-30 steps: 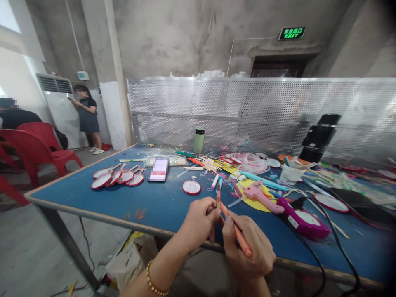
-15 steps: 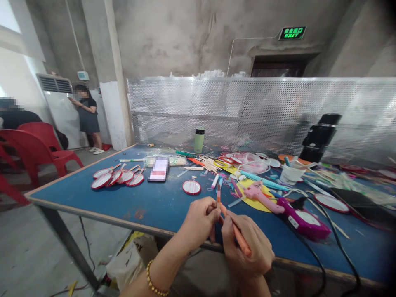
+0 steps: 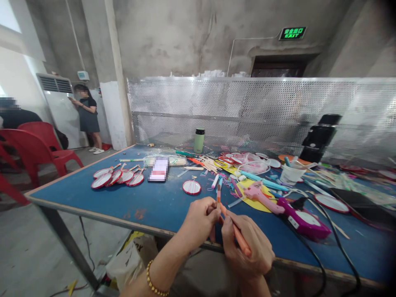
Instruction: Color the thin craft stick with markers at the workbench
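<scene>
Above the table's front edge, my left hand [image 3: 199, 220] pinches a short flat wooden stick [image 3: 218, 193] that stands upright and has orange colour on part of it. My right hand [image 3: 252, 249] is closed round an orange marker pen [image 3: 241, 240]. The pen slants up to the left, and its front end meets the stick beside my left fingertips. Whether the tip touches the wood is hidden by my fingers. Beyond my hands lies a white disc with a red rim [image 3: 192, 187]. Several similar discs with small sticks [image 3: 126, 176] overlap at the left.
On the blue table [image 3: 77, 202] are a phone [image 3: 158, 170], a green bottle [image 3: 199, 141], a pile of wooden sticks [image 3: 210, 163], and a white cup [image 3: 291, 175]. A pink glue gun [image 3: 261, 194] and purple power strip [image 3: 305, 218] with black cables lie right. A person [image 3: 88, 109] stands far left.
</scene>
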The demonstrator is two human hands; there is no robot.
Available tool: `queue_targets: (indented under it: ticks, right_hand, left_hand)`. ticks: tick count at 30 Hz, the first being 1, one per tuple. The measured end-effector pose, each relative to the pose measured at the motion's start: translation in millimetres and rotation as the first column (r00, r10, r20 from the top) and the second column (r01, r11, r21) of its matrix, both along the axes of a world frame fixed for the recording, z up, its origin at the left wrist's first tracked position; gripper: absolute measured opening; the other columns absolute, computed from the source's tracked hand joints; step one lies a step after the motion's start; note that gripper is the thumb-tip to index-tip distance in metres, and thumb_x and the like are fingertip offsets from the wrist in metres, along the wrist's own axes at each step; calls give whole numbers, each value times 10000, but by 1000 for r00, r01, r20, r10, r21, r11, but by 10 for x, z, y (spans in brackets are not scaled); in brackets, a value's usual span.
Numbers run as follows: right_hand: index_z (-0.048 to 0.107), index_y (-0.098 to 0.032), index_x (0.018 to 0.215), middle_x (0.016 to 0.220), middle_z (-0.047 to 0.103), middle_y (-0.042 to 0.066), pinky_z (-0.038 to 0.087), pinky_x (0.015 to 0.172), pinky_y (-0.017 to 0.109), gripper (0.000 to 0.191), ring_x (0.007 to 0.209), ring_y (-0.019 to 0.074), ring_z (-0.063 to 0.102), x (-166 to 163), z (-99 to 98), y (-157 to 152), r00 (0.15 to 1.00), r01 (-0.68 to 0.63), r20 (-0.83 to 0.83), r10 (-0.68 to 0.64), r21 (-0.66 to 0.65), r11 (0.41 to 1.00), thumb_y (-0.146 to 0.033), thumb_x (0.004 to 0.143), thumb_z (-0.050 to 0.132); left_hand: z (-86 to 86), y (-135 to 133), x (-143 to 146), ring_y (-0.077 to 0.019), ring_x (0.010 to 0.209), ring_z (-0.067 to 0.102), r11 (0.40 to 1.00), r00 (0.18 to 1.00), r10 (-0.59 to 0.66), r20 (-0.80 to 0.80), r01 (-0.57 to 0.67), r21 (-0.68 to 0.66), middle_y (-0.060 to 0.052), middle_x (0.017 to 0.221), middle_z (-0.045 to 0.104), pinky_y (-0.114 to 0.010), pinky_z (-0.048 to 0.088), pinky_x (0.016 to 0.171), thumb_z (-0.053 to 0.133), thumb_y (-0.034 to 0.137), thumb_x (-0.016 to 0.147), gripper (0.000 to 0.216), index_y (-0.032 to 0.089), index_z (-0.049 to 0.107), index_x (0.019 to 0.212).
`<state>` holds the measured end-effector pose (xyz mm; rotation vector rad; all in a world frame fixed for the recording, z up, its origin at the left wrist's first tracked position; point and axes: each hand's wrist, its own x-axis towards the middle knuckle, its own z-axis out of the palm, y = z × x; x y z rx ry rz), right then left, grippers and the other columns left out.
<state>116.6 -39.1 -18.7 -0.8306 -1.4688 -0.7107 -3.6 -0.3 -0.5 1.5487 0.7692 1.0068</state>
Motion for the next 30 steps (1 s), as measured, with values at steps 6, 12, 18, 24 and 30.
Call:
queue_targets:
  ticks: [6,12,18,24,30]
  right_hand:
    - [658,-150,913,729,688,16,527,652,251,198,628,120,650,2,4,-7,1000,-21,11,21,11,1000,7,795,674]
    - [661,-147,923,720,694,15,528,663,250,171,628,114,656,7,3,7,999,-26,32,27,-13,1000,-13,817,661]
    - [654,-161,891,716,681,2,524,646,240,170,617,111,647,-10,10,-11,1000,13,-17,-13,18,1000,-14,808,669]
    - [653,-156,903,730,686,9,513,638,233,162,625,108,643,-9,6,-16,999,40,-16,-40,17,999,-17,821,667]
    - [655,-143,919,734,686,12,526,670,242,183,644,110,647,-13,20,4,1000,14,15,-14,25,1000,0,806,676]
  left_hand:
    - [8,1,0,-101,360,477,1000,1000,10,-14,-10,17,45,506,530,-208,336,392,556,448,862,282,188,555,750]
    - [-3,1,9,-104,358,464,1000,1000,14,-11,-14,3,52,509,519,-215,332,379,563,439,857,267,200,538,742]
    - [-6,1,-8,-100,351,476,1000,1000,2,-10,-2,19,57,495,526,-201,317,373,543,367,871,204,192,569,770]
    - [-9,8,3,-92,342,470,1000,1000,7,16,-7,23,61,507,531,-199,325,371,554,362,872,203,190,572,765]
    - [-18,6,1,-97,355,472,1000,1000,11,-4,-11,17,58,484,518,-197,324,382,558,386,879,234,190,558,750]
